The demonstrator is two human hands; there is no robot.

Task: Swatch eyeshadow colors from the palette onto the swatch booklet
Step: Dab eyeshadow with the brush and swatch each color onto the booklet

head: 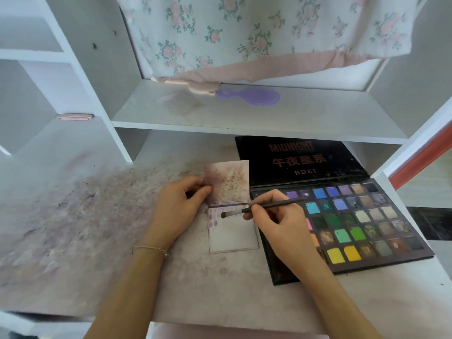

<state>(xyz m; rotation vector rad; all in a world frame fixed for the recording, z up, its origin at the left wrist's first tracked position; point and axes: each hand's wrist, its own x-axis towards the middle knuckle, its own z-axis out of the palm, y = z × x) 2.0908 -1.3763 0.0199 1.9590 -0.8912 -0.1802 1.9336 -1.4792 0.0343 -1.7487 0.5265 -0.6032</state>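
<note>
Booklet [232,214] lies open on our counter [102,216], just left of the palette [347,223]. Our left hand [178,206] pinches its raised far page; our right hand [276,216] grips a brush [264,208], tip on the near page.

White desk top [220,302], its surface smeared with purplish powder stains, densest at the left. Lying directly on it: an open swatch booklet [232,231], upper leaf folded back and speckled, lower page marked with purple dabs along its left edge; just to the right, touching or nearly touching the booklet, an open eyeshadow palette [354,228] with its black lid laid flat behind the pans. White shelf [305,118] above the desk, carrying a purple hairbrush [252,95] and the hem of a floral cloth [208,85].
</note>
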